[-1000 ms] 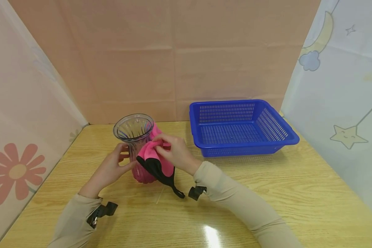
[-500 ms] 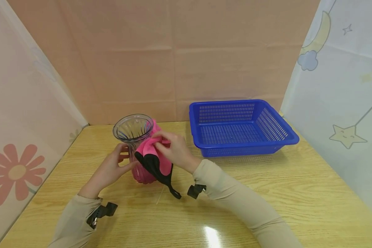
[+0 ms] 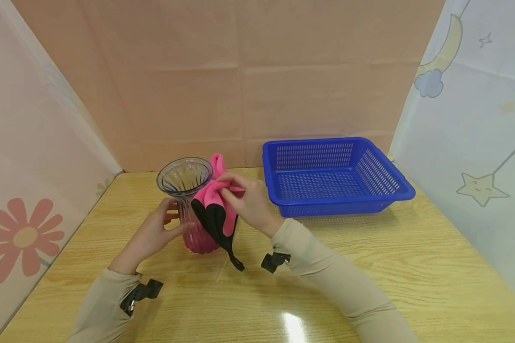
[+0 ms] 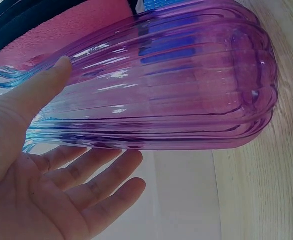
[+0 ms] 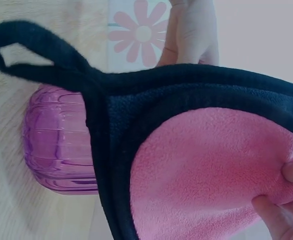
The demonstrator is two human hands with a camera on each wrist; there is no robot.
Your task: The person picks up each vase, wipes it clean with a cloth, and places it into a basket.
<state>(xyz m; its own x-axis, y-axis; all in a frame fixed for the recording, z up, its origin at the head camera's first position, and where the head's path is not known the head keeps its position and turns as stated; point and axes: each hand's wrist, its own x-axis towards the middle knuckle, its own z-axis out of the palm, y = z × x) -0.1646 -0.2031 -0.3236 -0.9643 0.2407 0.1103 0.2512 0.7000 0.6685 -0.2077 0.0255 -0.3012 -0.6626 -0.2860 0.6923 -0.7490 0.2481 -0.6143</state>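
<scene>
A ribbed glass vase (image 3: 197, 238), clear at its flared rim and pink-purple toward the base, stands upright at the left of the table. My left hand (image 3: 152, 233) holds its left side, thumb in front and fingers behind; the left wrist view shows the thumb (image 4: 51, 75) laid along the glass. In my right hand (image 3: 249, 200) a pink cloth (image 3: 210, 195) with black edging is pinched and bunched against the vase's right side, just below the rim. Its black hanging loop (image 3: 237, 262) dangles low; the right wrist view shows the cloth (image 5: 201, 165) covering much of the vase.
A blue plastic basket (image 3: 343, 205) with slotted sides stands at the back right of the wooden table (image 3: 412, 267). An orange-brown sheet (image 3: 240, 85) hangs behind, with patterned sheets on both sides.
My right hand has shifted slightly up and right with the cloth, and a pink fold now sticks up higher behind the rim. My left hand and the vase stay in place.
</scene>
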